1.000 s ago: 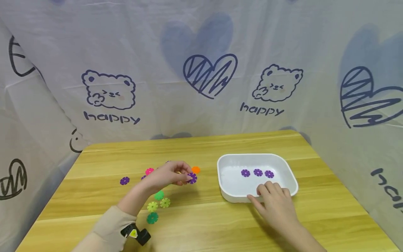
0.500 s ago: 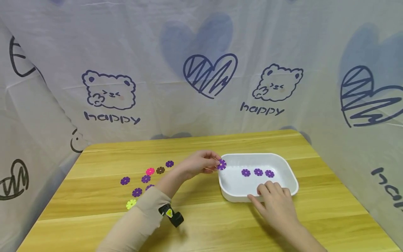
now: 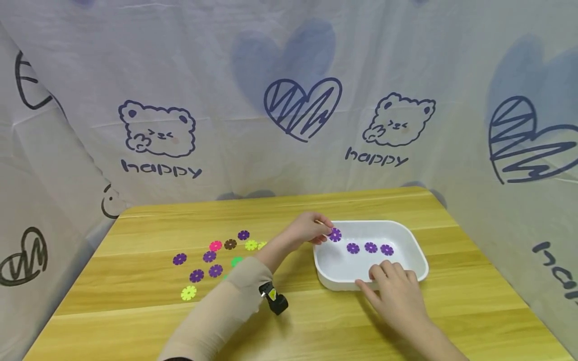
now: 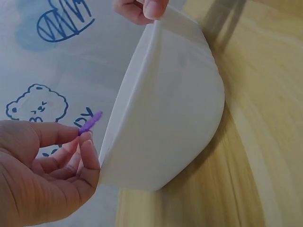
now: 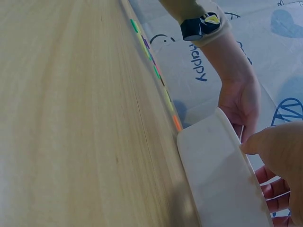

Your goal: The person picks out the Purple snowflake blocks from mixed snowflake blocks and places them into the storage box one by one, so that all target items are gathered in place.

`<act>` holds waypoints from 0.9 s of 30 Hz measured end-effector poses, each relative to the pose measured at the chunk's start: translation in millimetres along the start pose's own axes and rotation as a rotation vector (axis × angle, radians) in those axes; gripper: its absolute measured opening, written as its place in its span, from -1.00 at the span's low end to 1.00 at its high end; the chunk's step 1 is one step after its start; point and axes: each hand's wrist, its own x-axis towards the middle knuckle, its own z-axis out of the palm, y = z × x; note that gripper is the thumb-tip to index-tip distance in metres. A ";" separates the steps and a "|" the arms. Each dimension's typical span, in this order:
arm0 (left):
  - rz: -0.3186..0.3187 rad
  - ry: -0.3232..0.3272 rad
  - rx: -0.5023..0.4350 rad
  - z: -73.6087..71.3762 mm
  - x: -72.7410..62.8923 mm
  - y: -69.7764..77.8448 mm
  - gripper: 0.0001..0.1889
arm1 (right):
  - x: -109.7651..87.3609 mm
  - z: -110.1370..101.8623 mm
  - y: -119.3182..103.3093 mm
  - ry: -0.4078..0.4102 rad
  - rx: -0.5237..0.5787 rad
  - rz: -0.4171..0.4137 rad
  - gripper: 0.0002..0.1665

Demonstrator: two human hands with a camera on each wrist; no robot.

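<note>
My left hand (image 3: pixel 311 228) pinches a purple notched plastic disc (image 3: pixel 335 234) between thumb and index finger, over the left end of a white plastic tub (image 3: pixel 336 284). In the left wrist view the disc (image 4: pixel 90 123) appears nearly edge-on beside the tub's rim, the other fingers curled beneath it. The near rim is gripped by my right hand (image 3: pixel 399 293), its thumb outside and fingertips inside. Three purple discs (image 3: pixel 371 247) lie in a row on the tub floor. From the right wrist, the thumb shows against the outer wall (image 5: pixel 215 175).
Left of the tub, loose notched discs lie scattered on the wooden table (image 3: pixel 113 286): several purple ones (image 3: pixel 196 276), a pink one (image 3: pixel 215 245), a brown one (image 3: pixel 230 244), yellow ones (image 3: pixel 188 293) and green ones (image 3: pixel 237 261). My left sleeve partly covers this group. A printed curtain (image 3: pixel 226 150) hangs behind.
My left hand has carried the purple disc rightward from beside the loose discs to over the tub's left end. The right hand has stayed at the near rim.
</note>
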 end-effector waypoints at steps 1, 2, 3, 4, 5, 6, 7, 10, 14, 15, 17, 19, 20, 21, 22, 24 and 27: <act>0.000 0.017 0.023 1.4 1.3 1.1 -0.87 | 0.0 0.0 0.0 0.003 0.000 -0.002 -0.64; -0.002 0.033 0.040 2.7 2.5 2.1 -0.86 | -0.1 0.0 0.1 0.006 0.000 -0.003 -0.65; -0.003 0.047 0.052 3.9 3.4 3.0 -0.85 | 0.0 -0.1 0.1 0.013 0.000 -0.006 -0.65; -0.005 0.061 0.060 5.0 4.2 3.9 -0.83 | -0.1 0.0 0.1 0.019 0.000 -0.009 -0.65; -0.008 0.071 0.070 5.9 4.5 4.8 -0.81 | -0.3 0.1 0.1 0.027 0.001 -0.014 -0.64; -0.008 0.080 0.074 6.4 4.6 5.1 -0.79 | -0.4 0.4 0.1 0.037 0.001 -0.020 -0.64; -0.007 0.084 0.074 6.4 4.3 5.3 -0.76 | -0.4 0.7 0.1 0.046 0.000 -0.026 -0.64; 0.004 0.084 0.076 4.3 2.3 4.0 -0.73 | -0.7 1.4 0.2 0.068 0.000 -0.041 -0.63; 0.037 0.070 0.074 -3.5 -7.1 0.8 -0.72 | -1.0 1.8 0.2 0.072 -0.003 -0.043 -0.63; 0.044 0.062 0.076 -6.3 -10.8 0.0 -0.71 | -0.9 1.7 0.1 0.071 -0.003 -0.042 -0.63; 0.061 0.048 0.080 -12.7 -18.8 -2.1 -0.71 | -0.7 1.6 0.1 0.069 -0.004 -0.041 -0.64; 0.073 0.036 0.086 -20.0 -27.6 -4.9 -0.70 | -0.5 1.5 0.1 0.066 -0.006 -0.040 -0.64; 0.079 0.031 0.088 -23.7 -32.3 -6.3 -0.70 | -0.3 1.3 0.1 0.063 -0.007 -0.039 -0.64; 0.087 0.029 0.091 -27.6 -36.9 -7.8 -0.71 | -0.3 1.2 0.1 0.060 -0.008 -0.037 -0.64; 0.094 0.028 0.091 -31.6 -42.1 -9.1 -0.72 | -0.4 1.1 0.2 0.056 -0.009 -0.036 -0.64; 0.099 0.034 0.090 -39.8 -52.4 -11.3 -0.73 | -0.5 1.0 0.3 0.047 -0.009 -0.031 -0.64; 0.093 0.048 0.096 -52.9 -68.3 -14.3 -0.76 | -0.6 0.9 0.5 0.035 -0.004 -0.025 -0.64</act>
